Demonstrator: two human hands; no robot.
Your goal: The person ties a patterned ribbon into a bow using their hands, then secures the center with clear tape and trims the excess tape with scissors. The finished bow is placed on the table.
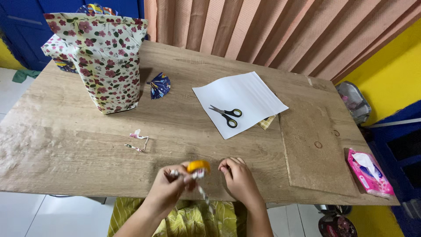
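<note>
At the bottom centre of the frame, the left hand (169,186) pinches a yellow tape roll (198,166) and a floral paper strip (202,193) at the tabletop (66,149) edge; the right hand (237,175), curled and empty, hovers beside. The dangling strip could stick to itself or tear.

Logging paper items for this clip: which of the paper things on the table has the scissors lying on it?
The plain white sheet right of centre; the black-and-yellow scissors lie on it, unlike the floral paper bag and blue folded fan.

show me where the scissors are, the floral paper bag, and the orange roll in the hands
scissors (226,115), head view, on the pivot above the black-and-yellow handles.
floral paper bag (108,66), head view, on its front panel.
orange roll (198,166), head view, on its top rim.
</note>
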